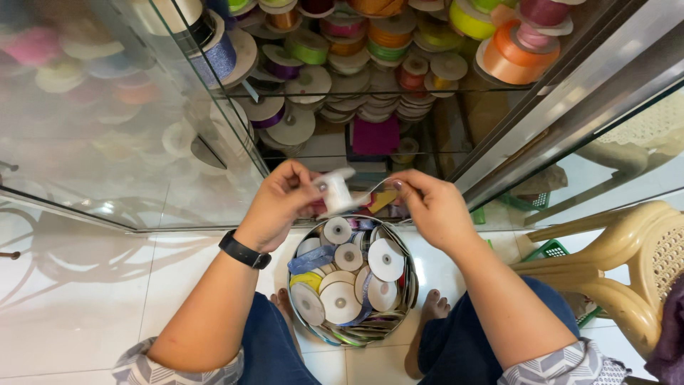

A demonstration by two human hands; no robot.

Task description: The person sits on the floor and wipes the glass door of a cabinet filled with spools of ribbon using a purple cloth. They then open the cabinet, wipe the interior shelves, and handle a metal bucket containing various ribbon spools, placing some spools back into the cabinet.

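Edges: round tin of ribbon spools sits on the white tiled floor between the person's knees, its rim touching neither leg. Glass cabinet door stands open at 10 o'clock; metal door frame runs diagonally at 2 o'clock.
Open room: bare floor wide at 8 to 9 o'clock; plastic chair crowds 3 to 4 o'clock.
Hidden: cabinet shelves packed with coloured spools, the back rows blurred. Tin's lower spools overlapped, edges only. Green basket mostly behind the chair. Fingertips of both hands partly covered by the spool.
Spool: small white ribbon spool held in the air at 12 o'clock above the tin, tilted.
Left grip: left hand, black wristband, fingers pressed together around the spool's side.
Right grip: right hand pinching a thin loose ribbon end that runs from the spool.
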